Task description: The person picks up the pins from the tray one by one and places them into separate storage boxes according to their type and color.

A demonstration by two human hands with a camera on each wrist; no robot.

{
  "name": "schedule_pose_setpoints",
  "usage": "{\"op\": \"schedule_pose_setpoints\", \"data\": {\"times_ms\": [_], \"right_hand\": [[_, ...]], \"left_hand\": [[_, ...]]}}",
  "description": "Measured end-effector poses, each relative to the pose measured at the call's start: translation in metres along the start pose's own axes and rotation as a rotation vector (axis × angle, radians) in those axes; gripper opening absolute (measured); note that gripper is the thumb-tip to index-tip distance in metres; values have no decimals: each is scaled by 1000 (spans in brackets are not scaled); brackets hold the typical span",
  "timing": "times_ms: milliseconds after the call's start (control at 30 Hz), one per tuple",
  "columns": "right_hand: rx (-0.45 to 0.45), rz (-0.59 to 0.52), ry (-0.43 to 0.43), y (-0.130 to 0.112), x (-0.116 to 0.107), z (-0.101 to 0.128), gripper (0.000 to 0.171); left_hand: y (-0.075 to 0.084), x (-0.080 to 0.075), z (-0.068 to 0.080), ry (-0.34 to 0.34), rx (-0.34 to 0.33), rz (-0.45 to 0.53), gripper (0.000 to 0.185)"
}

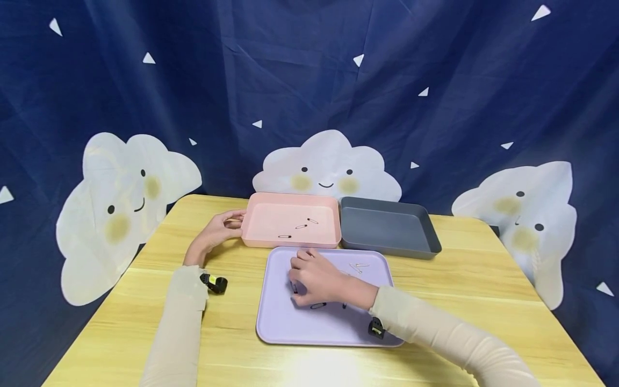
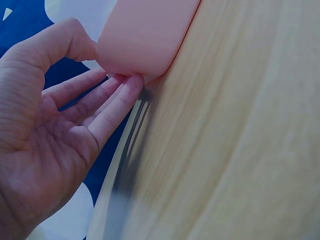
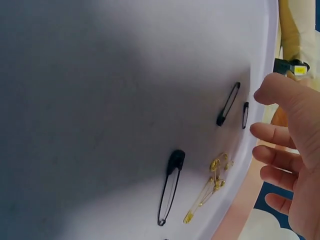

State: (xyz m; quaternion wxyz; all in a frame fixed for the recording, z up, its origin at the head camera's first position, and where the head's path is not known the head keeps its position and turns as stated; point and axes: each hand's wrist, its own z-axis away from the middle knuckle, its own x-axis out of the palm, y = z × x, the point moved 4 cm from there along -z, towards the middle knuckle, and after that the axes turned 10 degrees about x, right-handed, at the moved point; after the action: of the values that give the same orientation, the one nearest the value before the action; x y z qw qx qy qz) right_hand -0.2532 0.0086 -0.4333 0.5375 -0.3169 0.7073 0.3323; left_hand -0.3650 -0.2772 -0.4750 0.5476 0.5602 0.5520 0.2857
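Observation:
My left hand (image 1: 231, 221) holds the left corner of a pink tray (image 1: 290, 243); in the left wrist view the left hand (image 2: 102, 70) has its thumb on top of the pink tray (image 2: 145, 35) and its fingers (image 2: 117, 100) against the underside. Three safety pins (image 1: 301, 227) lie in that tray. My right hand (image 1: 306, 275) hovers low over a lavender tray (image 1: 290, 328). Seen from the right wrist, the right hand (image 3: 262, 112) has relaxed fingers and holds nothing. Below it lie a black pin (image 3: 170, 187), gold pins (image 3: 207, 192) and two more black pins (image 3: 228, 103).
An empty dark grey tray (image 1: 389, 231) sits to the right of the pink one. All three trays rest on a yellow wooden table (image 1: 483, 279). Gold pins (image 1: 359, 266) lie at the lavender tray's far right. A blue cloud-print curtain hangs behind.

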Motion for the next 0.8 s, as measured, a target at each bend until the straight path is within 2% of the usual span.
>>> {"op": "schedule_pose_setpoints", "data": {"times_ms": [200, 800], "right_hand": [[41, 23, -41, 0, 8, -4, 26], [144, -104, -145, 11, 7, -1, 16]], "left_hand": [[-1, 0, 0, -5, -11, 2, 67], [0, 0, -2, -8, -19, -1, 67]]}}
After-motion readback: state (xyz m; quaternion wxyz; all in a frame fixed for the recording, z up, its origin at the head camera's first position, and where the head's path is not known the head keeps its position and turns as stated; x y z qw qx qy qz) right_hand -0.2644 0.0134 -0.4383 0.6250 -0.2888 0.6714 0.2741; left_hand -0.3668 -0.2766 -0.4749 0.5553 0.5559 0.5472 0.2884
